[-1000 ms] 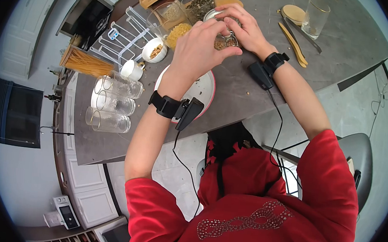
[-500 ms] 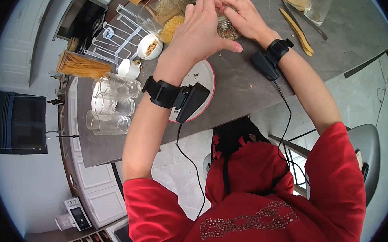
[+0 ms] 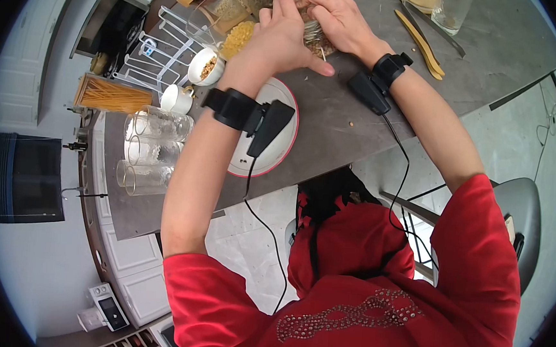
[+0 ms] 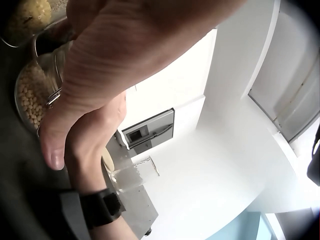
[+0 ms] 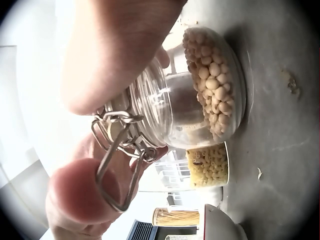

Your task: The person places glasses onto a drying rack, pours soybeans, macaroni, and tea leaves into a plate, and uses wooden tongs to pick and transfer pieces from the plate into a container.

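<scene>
A clip-top glass jar (image 5: 175,107) partly filled with beige round beans (image 5: 212,85) stands on the grey table between both hands. My right hand (image 3: 343,20) grips over the lid end, fingers bent across the top. From the other side my left hand (image 3: 279,41) wraps the jar's upper part, its thumb (image 4: 56,150) stretched out at the front. In the right wrist view the wire clasp (image 5: 98,175) hangs out loose from the neck, against a thumb tip (image 5: 82,190). Most of the lid is hidden beneath the hands.
Left of the jar are a container of macaroni (image 3: 238,38), a white bowl of nuts (image 3: 215,75), a mug (image 3: 177,100) and a white rack (image 3: 164,53). A red-rimmed dish (image 3: 286,135) lies nearer. Wooden tongs (image 3: 419,45) and a drinking glass (image 3: 449,16) are at right.
Both hands have closed in over the jar's top, covering the lid that showed between them earlier. The left fingers reach farther forward. The head view has shifted a little.
</scene>
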Demonstrator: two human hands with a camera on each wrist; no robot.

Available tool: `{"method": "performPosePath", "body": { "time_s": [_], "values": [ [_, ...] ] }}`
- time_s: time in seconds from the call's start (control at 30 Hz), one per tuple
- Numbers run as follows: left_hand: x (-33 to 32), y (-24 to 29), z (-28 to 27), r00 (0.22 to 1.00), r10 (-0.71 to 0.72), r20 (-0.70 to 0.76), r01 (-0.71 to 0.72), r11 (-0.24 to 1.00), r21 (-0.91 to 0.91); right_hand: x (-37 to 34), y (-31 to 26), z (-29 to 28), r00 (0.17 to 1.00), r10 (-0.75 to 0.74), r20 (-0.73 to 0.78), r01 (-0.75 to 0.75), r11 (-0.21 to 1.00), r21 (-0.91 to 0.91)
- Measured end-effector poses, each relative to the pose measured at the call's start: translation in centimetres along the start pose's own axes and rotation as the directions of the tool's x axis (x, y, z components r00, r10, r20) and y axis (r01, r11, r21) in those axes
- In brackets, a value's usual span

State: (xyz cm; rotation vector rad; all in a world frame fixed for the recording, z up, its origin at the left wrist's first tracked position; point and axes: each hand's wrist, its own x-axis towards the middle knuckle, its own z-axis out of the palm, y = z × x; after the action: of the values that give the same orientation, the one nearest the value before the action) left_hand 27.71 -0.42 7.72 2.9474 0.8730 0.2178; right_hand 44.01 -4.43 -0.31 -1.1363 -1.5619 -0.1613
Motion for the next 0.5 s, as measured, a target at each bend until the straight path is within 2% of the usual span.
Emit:
{"method": "performPosePath", "body": {
  "time_s": [0.03, 0.1, 0.23, 0.33, 0.4, 0.43, 0.5],
  "values": [
    [-0.1, -0.4, 0.1, 1.0, -0.005, -0.004, 0.005, 1.0, 0.0, 0.2, -0.1, 0.0, 0.999, -0.014, -0.031, 0.012, 0.999, -0.042],
    [-0.7, -1.3, 0.2, 0.988, 0.122, -0.094, -0.128, 0.99, -0.057, 0.1, -0.3, 0.0, 1.0, -0.009, -0.013, 0.008, 0.999, -0.041],
    [-1.1, -0.7, 0.8, 0.971, 0.118, -0.207, -0.117, 0.993, 0.018, 0.3, -0.1, -0.1, 1.0, 0.012, -0.02, -0.013, 0.999, -0.043],
    [-1.4, -0.9, -0.1, 0.987, 0.056, -0.153, -0.059, 0.998, -0.017, 0.5, 0.0, -0.6, 1.0, 0.011, 0.001, -0.011, 0.999, -0.032],
    [-2.0, -1.3, -1.6, 0.987, 0.137, -0.082, -0.149, 0.972, -0.179, 0.6, 0.2, -1.0, 1.0, -0.004, 0.002, 0.004, 1.0, -0.016],
    [-2.4, -1.5, -2.7, 0.986, 0.134, -0.095, -0.15, 0.973, -0.174, 0.6, 0.4, -1.2, 1.0, -0.006, 0.005, 0.006, 1.0, -0.006],
    [-4.2, -2.3, -5.1, 0.988, 0.141, 0.061, -0.117, 0.949, -0.294, 0.6, 0.7, -1.8, 1.0, -0.006, -0.013, 0.005, 0.999, -0.041]
  ]
}}
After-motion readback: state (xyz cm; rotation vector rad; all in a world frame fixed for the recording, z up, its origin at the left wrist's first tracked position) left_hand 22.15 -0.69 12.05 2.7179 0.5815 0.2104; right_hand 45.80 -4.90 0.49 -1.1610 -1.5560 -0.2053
